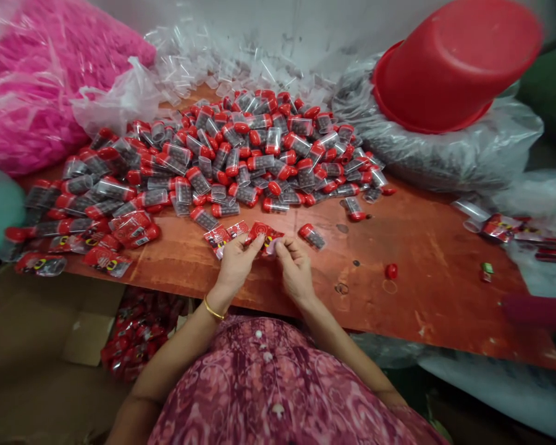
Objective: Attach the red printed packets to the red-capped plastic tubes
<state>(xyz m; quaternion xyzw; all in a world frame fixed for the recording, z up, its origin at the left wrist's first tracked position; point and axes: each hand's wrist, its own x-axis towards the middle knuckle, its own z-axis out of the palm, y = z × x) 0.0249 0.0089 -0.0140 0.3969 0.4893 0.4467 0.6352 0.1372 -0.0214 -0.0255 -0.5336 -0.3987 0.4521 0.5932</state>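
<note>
A reddish-brown table (426, 309) crosses the frame, carrying a heap of red-capped clear tubes (254, 162) at upper centre, red printed packets (105, 259) left of centre, and a small red cap (391, 271) at right.

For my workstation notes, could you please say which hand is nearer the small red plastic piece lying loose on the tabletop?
Right. The right hand is left of the red plastic piece, apart from it; the left hand is farther left.
</note>
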